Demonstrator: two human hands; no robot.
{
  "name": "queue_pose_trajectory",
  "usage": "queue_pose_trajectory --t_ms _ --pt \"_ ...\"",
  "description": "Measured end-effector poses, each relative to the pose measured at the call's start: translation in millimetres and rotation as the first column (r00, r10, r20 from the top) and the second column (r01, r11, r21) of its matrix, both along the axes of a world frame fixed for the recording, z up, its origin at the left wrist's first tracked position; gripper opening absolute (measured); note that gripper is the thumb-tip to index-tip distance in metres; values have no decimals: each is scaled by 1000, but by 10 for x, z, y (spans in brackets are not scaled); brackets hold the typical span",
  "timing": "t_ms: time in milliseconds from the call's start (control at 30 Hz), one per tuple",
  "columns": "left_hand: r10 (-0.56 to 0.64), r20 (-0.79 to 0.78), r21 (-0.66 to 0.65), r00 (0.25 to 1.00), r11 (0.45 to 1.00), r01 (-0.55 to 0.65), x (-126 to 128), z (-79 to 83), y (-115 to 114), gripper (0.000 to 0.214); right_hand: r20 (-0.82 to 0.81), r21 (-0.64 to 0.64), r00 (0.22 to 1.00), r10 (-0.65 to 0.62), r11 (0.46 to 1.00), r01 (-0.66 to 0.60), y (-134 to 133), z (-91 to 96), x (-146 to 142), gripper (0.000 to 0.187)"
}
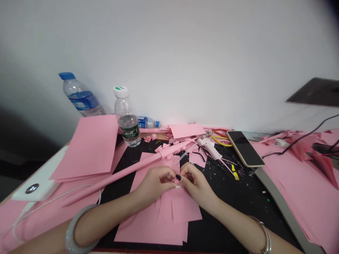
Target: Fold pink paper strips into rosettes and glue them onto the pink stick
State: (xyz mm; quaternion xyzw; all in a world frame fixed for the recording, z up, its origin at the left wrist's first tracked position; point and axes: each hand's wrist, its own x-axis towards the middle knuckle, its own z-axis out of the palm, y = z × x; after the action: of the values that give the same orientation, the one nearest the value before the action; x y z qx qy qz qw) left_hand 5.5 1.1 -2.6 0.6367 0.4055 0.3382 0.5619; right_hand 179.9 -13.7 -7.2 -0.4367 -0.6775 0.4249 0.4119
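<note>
Wearing a pale bangle (71, 229) on the left wrist and a silver bracelet (266, 236) on the right, the person works low over loose pink sheets (153, 231) lying on a black mat (225, 218). Just beyond their near edges, the left hand (158, 180) and right hand (198, 182) meet, fingertips together, pinching a small piece of pink paper (176, 181) above the sheets. Its full shape is hidden by the fingers. It probably weighs almost nothing and should bend readily, crease under a hard squeeze and tear if pulled; a light, two-sided pinch near its edges seems the best hold, with little risk of slipping. Farther off, a long pink paper tube (127, 170) slants up from the left, towards a white glue gun (211, 147). To the right of that lies a smartphone (245, 148). Beyond the tube stands a green-labelled water bottle (129, 130); a blue-capped bottle (83, 100) leans near the wall (198, 53).
</note>
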Motion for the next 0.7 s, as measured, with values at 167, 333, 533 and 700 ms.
queue_pose_trajectory --t_ms 167,333,533,700 --pt "13 -21 10 1000 1000 -13 -2 15 0 5 22 -38 999 24 999 -23 0 14 -8 10" --pt "22 -9 -6 1000 1000 -22 8 44 -6 4 96 55 995 -4 998 -2 -4 30 20 11" --pt "121 35 -126 992 985 -116 0 60 5 8 284 545 951 -122 837 -55 -35 116 102 24" --pt "163 63 -142 985 978 -152 -11 4 26 12 404 668 901 -160 724 -171 -50 120 79 28"
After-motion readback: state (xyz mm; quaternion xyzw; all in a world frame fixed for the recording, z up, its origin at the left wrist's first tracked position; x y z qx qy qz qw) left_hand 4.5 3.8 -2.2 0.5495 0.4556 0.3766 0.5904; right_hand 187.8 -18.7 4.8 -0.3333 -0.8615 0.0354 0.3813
